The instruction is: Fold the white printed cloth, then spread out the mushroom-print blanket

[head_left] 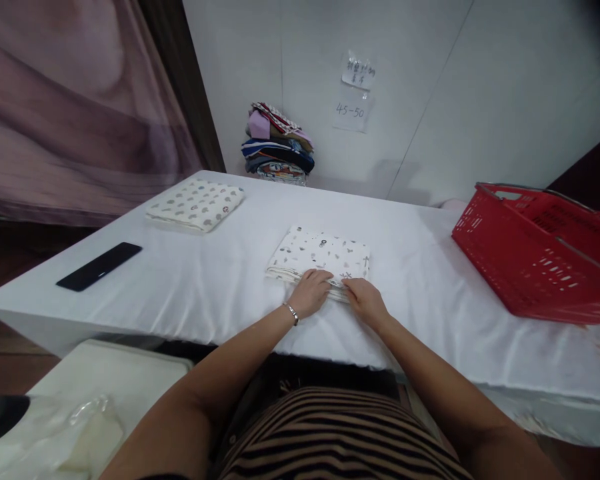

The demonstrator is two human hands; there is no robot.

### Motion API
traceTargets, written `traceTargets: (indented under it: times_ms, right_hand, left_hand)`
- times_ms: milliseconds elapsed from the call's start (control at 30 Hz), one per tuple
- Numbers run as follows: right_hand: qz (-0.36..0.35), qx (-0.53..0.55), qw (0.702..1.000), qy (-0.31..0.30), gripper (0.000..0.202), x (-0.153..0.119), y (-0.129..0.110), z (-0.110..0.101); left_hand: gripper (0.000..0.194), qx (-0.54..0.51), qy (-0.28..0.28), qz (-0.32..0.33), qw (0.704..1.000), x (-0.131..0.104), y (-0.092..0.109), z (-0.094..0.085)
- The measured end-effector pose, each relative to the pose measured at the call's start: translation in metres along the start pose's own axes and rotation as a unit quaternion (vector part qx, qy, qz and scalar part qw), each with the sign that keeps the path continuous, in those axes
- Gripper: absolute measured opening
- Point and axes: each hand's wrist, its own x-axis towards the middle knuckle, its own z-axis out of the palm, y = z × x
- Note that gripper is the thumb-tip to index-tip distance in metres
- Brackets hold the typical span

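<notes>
Folded printed cloth (317, 252) lies mid-frame. Left hand (311, 293), half curled, touches its near edge, grip unclear; right hand (367, 300), nearly closed, pinches it.

We stood in what appeared to be a makeshift indoor workroom, marked by a long white-draped table (205, 287), a folded printed cloth (317, 250) upon it, a red shopping basket (500, 267), piled fabrics (279, 148) near a pale wall (430, 80), and handwritten notices (351, 113), one reading "45-50." Shop or home, we could not tell.
</notes>
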Motion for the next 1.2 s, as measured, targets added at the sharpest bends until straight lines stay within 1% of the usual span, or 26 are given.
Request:
traceTargets:
  times_ms: [133,267,367,467,567,733,833,900,1067,1200]
  right_hand:
    - [0.004,0.027,1.000,-0.002,0.028,0.002,0.001,-0.001]
    - [-0.008,0.051,0.999,-0.019,0.031,0.003,0.004,-0.004]
    - [-0.026,0.045,0.998,-0.033,0.037,0.001,0.007,-0.009]
    - [-0.027,0.026,0.998,-0.049,0.042,-0.002,0.009,-0.014]
    - [-0.016,0.012,0.998,-0.053,0.041,-0.005,0.010,-0.016]
    - [-0.003,0.000,1.000,-0.013,0.033,-0.007,0.010,-0.013]
    - [-0.002,-0.006,1.000,-0.007,0.029,-0.008,0.009,-0.010]
    - [-0.004,0.001,1.000,-0.015,0.029,-0.009,0.008,-0.009]
    - [-0.013,0.018,0.998,-0.064,0.037,-0.011,0.008,-0.013]
    - [-0.011,0.005,0.998,-0.069,0.035,-0.010,0.004,-0.015]
  left_hand:
    - [0.015,-0.002,0.001,-0.005,1.000,0.003,0.003,-0.001]
    - [0.018,0.019,0.005,-0.016,1.000,0.010,0.013,0.004]
    - [0.017,0.029,0.003,-0.017,0.999,0.016,0.019,0.010]
    - [0.021,0.039,0.006,-0.012,0.999,0.020,0.022,0.016]
    - [0.025,0.043,0.013,-0.010,0.999,0.020,0.024,0.019]
    - [0.025,0.028,0.031,0.014,0.999,0.012,0.024,0.017]
    - [0.024,0.018,0.036,0.015,0.999,0.008,0.023,0.015]
    - [0.023,0.010,0.034,0.012,0.999,0.007,0.022,0.014]
    - [0.021,-0.022,0.028,-0.001,0.999,0.008,0.021,0.014]
    - [0.021,-0.047,0.019,-0.012,0.999,0.009,0.022,0.013]
